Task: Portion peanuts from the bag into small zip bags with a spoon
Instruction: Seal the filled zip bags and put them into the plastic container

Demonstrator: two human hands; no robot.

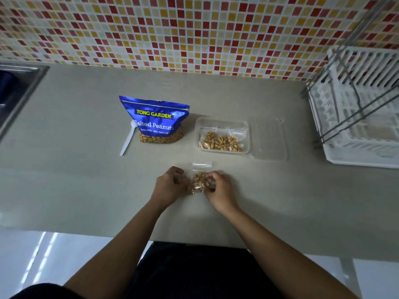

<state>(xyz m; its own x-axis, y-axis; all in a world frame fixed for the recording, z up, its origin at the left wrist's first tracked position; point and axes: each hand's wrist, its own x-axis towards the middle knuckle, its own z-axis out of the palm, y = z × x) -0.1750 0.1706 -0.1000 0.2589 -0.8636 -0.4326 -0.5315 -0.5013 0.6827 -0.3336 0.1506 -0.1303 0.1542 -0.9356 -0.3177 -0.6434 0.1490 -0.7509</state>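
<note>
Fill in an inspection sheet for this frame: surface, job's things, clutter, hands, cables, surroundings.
Surface: grey counter, no spilled peanuts seen.
Job's things: peanut bag stands upright; white spoon lies beside it; clear container holds filled zip bags, its lid lies alongside; small zip bag with peanuts near the counter's front.
Clutter: nothing seen.
Hands: left hand and right hand both grip the small zip bag.
Cables: nothing seen.
Surroundings: sink at the left, white dish rack at the right, mosaic tiled wall behind.
</note>
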